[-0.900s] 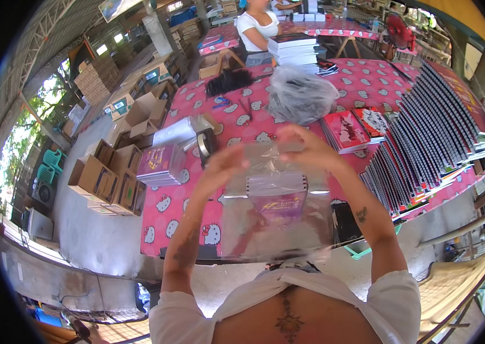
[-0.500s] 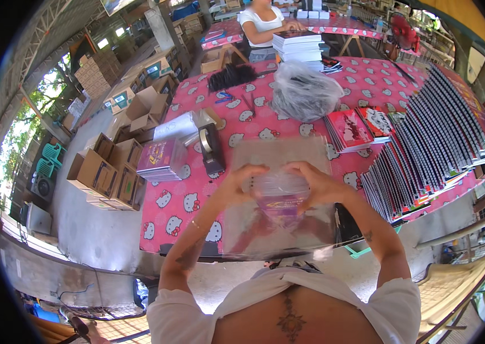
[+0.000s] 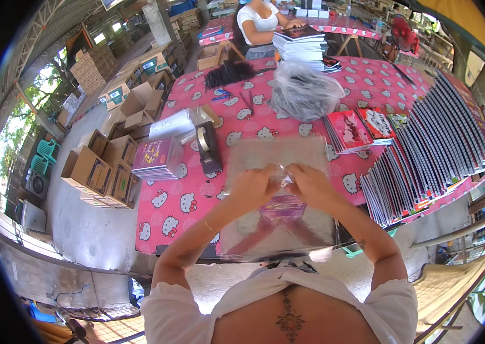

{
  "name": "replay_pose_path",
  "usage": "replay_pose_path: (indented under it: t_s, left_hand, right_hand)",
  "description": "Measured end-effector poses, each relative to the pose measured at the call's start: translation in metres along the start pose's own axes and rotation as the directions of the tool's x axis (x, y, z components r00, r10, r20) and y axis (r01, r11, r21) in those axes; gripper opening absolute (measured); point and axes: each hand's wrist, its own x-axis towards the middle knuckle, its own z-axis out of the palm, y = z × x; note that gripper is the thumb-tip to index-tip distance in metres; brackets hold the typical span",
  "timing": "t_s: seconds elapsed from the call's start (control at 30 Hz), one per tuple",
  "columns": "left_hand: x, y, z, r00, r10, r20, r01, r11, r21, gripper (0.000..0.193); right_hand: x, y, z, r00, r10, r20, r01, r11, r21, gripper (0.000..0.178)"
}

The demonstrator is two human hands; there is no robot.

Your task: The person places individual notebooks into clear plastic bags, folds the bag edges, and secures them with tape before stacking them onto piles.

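Observation:
My left hand and my right hand are close together at the table's front, fingers closed on a bit of clear plastic bag. Just below them lies a purple-covered notebook, seemingly inside that bag; its upper part is hidden by my hands. Beneath is a glossy, see-through plastic sheet or stack of sheets that mirrors my arms. To the left stand a black tape dispenser and a plastic-wrapped stack of purple notebooks.
Spiral-bound notebooks stand in a long row at right, beside red-covered notebooks. A bulging plastic bag sits mid-table on the pink patterned cloth. Farther back, a person touches a stack of books. Cardboard boxes fill the left floor.
Both hands have come together from the notebook's sides to its far end, where they now pinch the plastic. The view has shifted slightly.

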Motion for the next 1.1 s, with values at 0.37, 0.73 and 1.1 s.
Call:
replay_pose_path:
  t_s: [0.37, 0.73, 1.1]
  left_hand:
    - [0.063, -0.081, 0.029, 0.867, 0.087, 0.49, 0.296, 0.702, -0.648, 0.041]
    - [-0.037, -0.3, 0.032, 0.511, -0.855, 0.085, 0.445, 0.178, -0.878, 0.031]
    - [-0.079, -0.299, 0.075, 0.483, -0.798, -0.362, 0.237, 0.516, -0.823, 0.019]
  right_hand:
    - [0.023, 0.068, 0.003, 0.978, 0.111, 0.177, -0.187, 0.843, 0.505, 0.04]
    - [0.02, 0.067, 0.017, 0.982, 0.182, 0.041, -0.181, 0.878, 0.442, 0.041]
    - [0.026, 0.054, 0.017, 0.972, 0.196, 0.127, -0.233, 0.813, 0.534, 0.039]
